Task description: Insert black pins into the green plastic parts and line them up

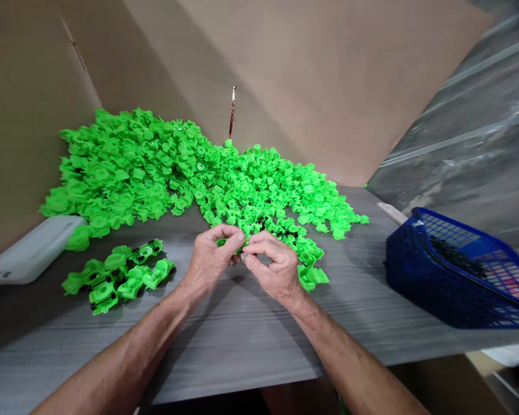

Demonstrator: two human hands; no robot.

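Note:
My left hand (216, 251) is closed on a small bright green plastic part (222, 242), mostly hidden by the fingers. Against it, the thumb and forefinger of my right hand (273, 262) are pinched together; what they hold, if anything, is too small to make out. A big heap of like green parts (130, 164) spreads behind both hands. Some black pieces (289, 234) lie among the nearer ones, just beyond my right hand. To the left of my left hand, a group of green parts with black pieces fitted in them (132, 279) rests on the table.
A blue plastic basket (409, 271) holding many small black pieces (456, 257) stands at the right. A white flat box-like object (32, 248) lies at the left. Cardboard walls (328, 75) rise behind the grey table (242, 340). A thin striped rod (232, 112) sticks up behind the heap.

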